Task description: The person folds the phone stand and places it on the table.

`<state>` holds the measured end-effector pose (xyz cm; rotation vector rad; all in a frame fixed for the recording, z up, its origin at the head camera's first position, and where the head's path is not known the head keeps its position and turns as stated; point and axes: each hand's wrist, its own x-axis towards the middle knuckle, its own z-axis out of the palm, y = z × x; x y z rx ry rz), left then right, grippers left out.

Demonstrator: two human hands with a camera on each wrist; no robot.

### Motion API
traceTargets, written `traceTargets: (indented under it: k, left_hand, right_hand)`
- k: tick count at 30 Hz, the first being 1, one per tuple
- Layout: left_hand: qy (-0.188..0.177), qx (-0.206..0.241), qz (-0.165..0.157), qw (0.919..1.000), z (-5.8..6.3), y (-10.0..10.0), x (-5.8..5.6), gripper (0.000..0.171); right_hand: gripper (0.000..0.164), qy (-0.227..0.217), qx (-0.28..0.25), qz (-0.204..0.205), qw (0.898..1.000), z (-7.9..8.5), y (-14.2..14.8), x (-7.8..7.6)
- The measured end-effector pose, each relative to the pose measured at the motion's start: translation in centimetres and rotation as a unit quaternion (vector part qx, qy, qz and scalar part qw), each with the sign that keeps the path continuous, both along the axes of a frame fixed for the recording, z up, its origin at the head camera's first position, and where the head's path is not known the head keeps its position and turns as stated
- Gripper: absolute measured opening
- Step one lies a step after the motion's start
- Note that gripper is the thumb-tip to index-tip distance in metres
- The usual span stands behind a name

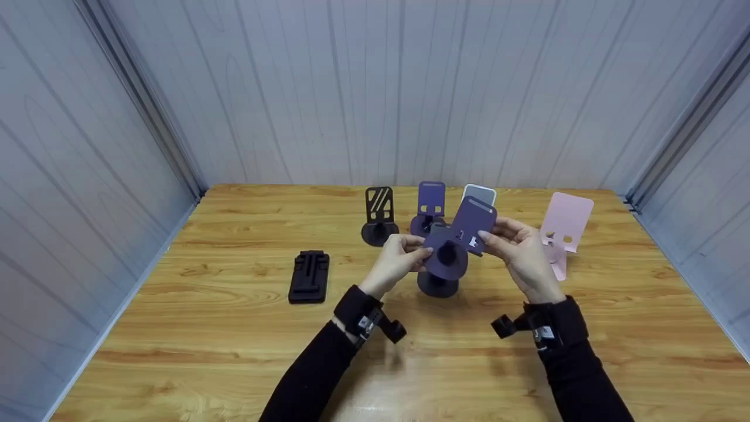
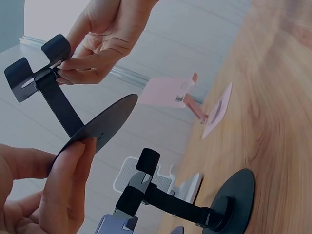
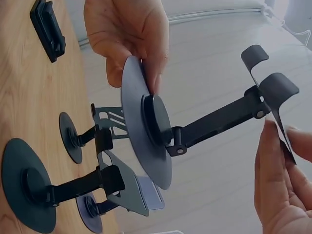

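Note:
Both hands hold a dark purple phone stand [image 1: 473, 220] up over the table, tilted. My left hand [image 1: 399, 261] pinches the edge of its round base [image 3: 134, 122] between thumb and fingers. With thumb and fingertips, my right hand [image 1: 520, 252] grips the side of its back plate. A black arm [image 2: 59, 105] links the base to the plate, and two curved hooks [image 3: 278, 87] stick out at the plate's lower edge. Just beneath, a dark green phone stand [image 3: 27, 185] stands on the table, partly hidden by the held one in the head view.
Behind the hands stand a black slotted stand [image 1: 379, 202], a purple stand [image 1: 432, 196] and a partly hidden white-framed stand [image 1: 481, 192]. Beyond the right hand is a pink stand [image 1: 567, 217]. A folded black stand [image 1: 309, 278] lies at left. Pale panel walls [image 1: 363, 88] enclose the wooden table [image 1: 222, 328].

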<state>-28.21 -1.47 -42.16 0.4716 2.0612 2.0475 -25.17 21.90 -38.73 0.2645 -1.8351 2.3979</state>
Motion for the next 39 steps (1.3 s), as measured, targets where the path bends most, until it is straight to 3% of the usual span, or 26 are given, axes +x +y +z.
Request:
traceTargets:
  k: [7,12,20,31,39]
  left_hand:
    - [-0.013,0.000,0.006,0.9999,0.07,0.06,0.01,0.023]
    - [-0.021,0.001,0.007,0.9998,0.25,0.06,0.07,0.023]
    - [0.003,-0.024,0.022,0.9995,0.26,-0.07,0.11,0.026]
    - [0.108,-0.048,0.023,0.9928,0.36,-0.12,0.23,0.014]
    - [0.203,-0.079,0.046,0.9749,0.10,-0.17,-0.08,0.007]
  right_hand:
    - [0.028,-0.012,0.034,-0.003,0.999,0.23,0.00,0.16]
    - [0.024,-0.004,0.086,-0.017,0.996,0.29,0.11,0.23]
    - [0.020,0.016,0.142,-0.007,0.990,0.36,0.25,0.35]
    - [0.028,-0.002,0.051,0.053,0.997,0.55,-0.36,0.72]
    - [0.027,0.010,0.061,0.083,0.995,0.65,-0.37,1.00]
